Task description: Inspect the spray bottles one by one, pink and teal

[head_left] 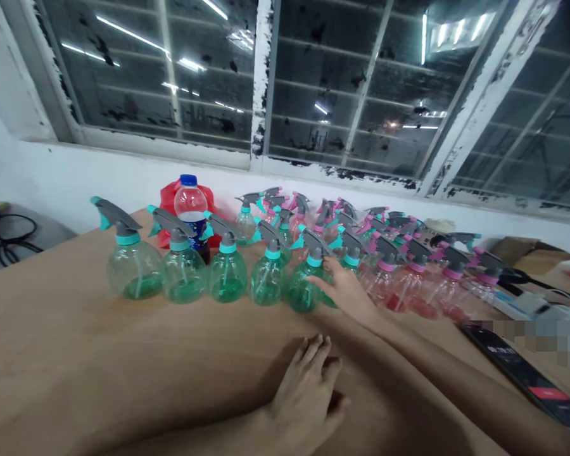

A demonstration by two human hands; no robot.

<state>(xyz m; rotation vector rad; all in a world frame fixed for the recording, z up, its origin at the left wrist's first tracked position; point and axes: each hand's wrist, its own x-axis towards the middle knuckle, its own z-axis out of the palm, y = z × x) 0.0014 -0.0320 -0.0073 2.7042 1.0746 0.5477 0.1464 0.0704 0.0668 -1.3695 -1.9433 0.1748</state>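
Observation:
A front row of spray bottles with grey trigger heads runs across the table. On its left side are clear green bottles with turquoise collars, such as this end spray bottle point(135, 272); pink ones point(422, 291) with pink collars stand on the right. My right hand point(344, 288) reaches in from the right, thumb across the front of a green spray bottle point(303, 290) and fingers near its neck. Behind that hand another green bottle point(350, 256) is partly hidden. My left hand point(306, 392) rests low over the tabletop, fingers stretched out, holding nothing.
Behind the row stand more spray bottles point(297, 218) and a soda bottle point(190, 202) with a blue cap, beside a red bag point(168, 196). A phone point(522, 373) with a running timer lies at right, near white power plugs point(534, 304). Barred windows rise behind the table point(171, 367).

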